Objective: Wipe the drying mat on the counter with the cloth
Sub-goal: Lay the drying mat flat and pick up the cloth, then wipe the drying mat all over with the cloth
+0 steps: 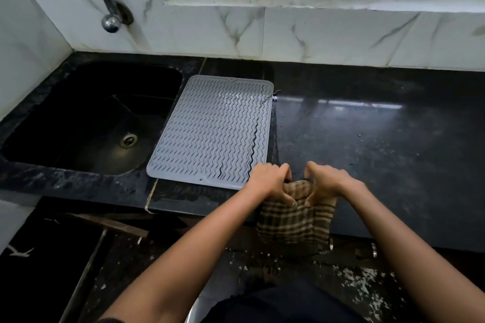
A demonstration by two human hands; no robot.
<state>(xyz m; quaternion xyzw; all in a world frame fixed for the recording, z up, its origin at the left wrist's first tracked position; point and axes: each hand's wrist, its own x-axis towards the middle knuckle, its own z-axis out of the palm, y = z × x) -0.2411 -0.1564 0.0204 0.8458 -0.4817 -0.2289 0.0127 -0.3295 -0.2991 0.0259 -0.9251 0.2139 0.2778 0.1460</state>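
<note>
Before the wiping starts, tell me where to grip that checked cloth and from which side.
Grip the cloth at its bunched top edge, from above. The left hand and right hand already pinch it there, while the rest hangs down over the counter's front edge. Gathering that top into one hand would probably leave a pad to press on the mat.

Both bare forearms reach forward and converge. The left hand and right hand sit side by side, knuckles up, fingers curled, each gripping the checked cloth.
</note>
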